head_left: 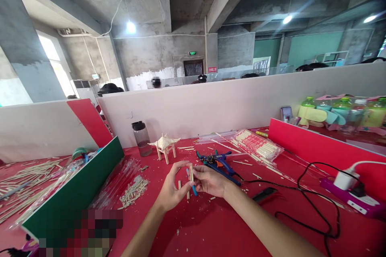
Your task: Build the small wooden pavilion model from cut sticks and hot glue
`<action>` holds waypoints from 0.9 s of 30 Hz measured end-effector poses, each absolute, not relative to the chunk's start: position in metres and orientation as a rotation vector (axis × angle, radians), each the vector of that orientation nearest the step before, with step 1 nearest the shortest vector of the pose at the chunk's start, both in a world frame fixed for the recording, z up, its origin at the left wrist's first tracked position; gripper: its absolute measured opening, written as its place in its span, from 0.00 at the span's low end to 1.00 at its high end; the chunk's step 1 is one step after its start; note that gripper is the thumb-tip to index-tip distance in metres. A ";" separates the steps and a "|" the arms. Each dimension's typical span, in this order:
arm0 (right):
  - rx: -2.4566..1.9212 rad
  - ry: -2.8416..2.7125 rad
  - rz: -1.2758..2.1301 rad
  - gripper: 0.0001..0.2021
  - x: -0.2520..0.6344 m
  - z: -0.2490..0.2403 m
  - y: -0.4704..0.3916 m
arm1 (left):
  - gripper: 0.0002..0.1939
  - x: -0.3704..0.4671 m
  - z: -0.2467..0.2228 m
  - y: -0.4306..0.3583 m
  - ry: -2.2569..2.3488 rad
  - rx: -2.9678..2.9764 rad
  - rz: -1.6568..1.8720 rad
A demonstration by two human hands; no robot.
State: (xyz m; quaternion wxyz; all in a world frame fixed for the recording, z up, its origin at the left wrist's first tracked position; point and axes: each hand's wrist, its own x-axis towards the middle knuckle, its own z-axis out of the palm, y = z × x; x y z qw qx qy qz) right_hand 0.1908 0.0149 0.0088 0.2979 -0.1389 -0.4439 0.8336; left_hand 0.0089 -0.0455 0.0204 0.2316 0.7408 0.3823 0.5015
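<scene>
A short piece of wooden stick [191, 173] stands nearly upright between my two hands; it may be more than one piece pressed together. My left hand [171, 188] touches it with thumb and index finger at its two ends. From the right, the fingertips of my right hand [208, 179] pinch it. Just below lie another wooden stick piece [180, 185] and a slim blue object [194, 190], partly hidden by the fingers. Behind my hands a blue hot glue gun [221, 161] lies on the table. Further back stands a small stick-built pavilion model [164, 144] on legs.
Short cut stick pieces [134, 192] are heaped on the left beside a green divider [78, 184]. A dark-capped bottle [141, 138] stands behind. Bagged sticks [256, 144] lie back right. A black cable [301, 188] loops toward a purple power strip [352, 198].
</scene>
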 end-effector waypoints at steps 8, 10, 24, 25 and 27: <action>-0.386 -1.186 2.206 0.15 0.192 0.007 0.016 | 0.25 0.007 0.024 -0.047 1.080 2.091 1.348; -0.387 -1.189 2.201 0.16 0.192 0.007 0.016 | 0.25 0.007 0.023 -0.047 1.085 2.099 1.342; -0.411 -1.212 2.190 0.17 0.191 0.008 0.015 | 0.28 0.004 0.029 -0.049 1.078 2.151 1.281; -0.412 -1.216 2.188 0.17 0.191 0.008 0.015 | 0.28 0.004 0.029 -0.049 1.081 2.154 1.279; -0.411 -1.226 2.185 0.16 0.191 0.007 0.016 | 0.27 0.003 0.028 -0.049 1.088 2.166 1.267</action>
